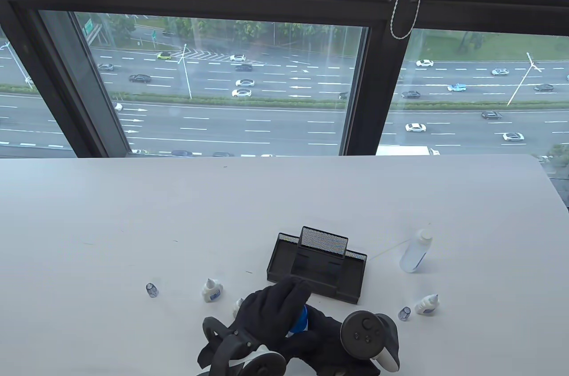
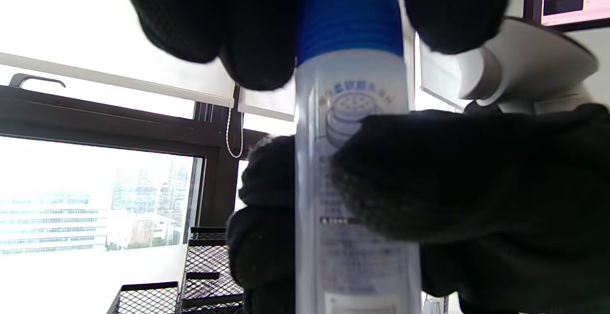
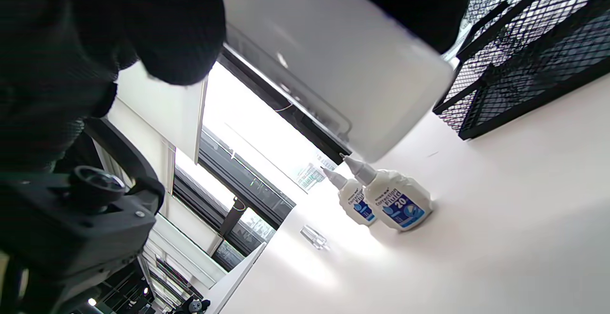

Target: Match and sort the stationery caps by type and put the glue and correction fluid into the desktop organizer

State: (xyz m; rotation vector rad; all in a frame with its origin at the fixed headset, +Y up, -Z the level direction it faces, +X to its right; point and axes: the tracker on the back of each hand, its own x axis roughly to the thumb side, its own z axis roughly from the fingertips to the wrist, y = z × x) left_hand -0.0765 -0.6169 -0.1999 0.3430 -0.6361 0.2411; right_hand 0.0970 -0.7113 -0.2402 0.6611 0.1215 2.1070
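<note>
Both grips closed: left hand [image 1: 273,305] pinches blue cap [image 2: 350,14], right hand [image 1: 320,340] wraps glue bottle [image 2: 355,185].

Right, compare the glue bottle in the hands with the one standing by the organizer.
The held glue bottle wears a blue cap; the standing glue bottle shows none, only a pale top. The first is gripped by both hands, left hand and right hand; the second stands free. Both are translucent.
</note>
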